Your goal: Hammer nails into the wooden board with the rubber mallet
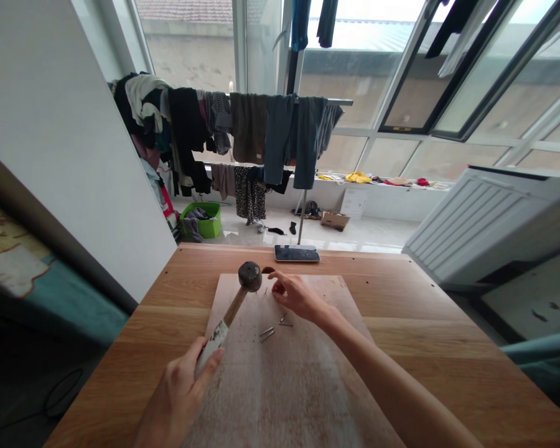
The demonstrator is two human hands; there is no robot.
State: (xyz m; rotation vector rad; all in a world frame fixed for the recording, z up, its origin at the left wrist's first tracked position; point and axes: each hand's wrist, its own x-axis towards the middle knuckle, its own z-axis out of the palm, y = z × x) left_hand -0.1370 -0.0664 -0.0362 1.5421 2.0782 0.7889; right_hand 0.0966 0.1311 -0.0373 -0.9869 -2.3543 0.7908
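Note:
My left hand (180, 389) is closed round the wooden handle of a hammer (236, 302). Its dark round head is raised over the far part of a pale wooden board (308, 386). My right hand (296, 295) reaches across the board with its fingers pinched together just right of the hammer head, holding something small that I cannot make out. Several loose nails (271, 328) lie on the board just behind that hand.
The board lies on a wooden table (448, 336). A phone (297, 253) rests at the table's far edge. Beyond are a rack of hanging clothes (242, 134), a green basket (203, 219) and a white radiator (490, 221) at the right.

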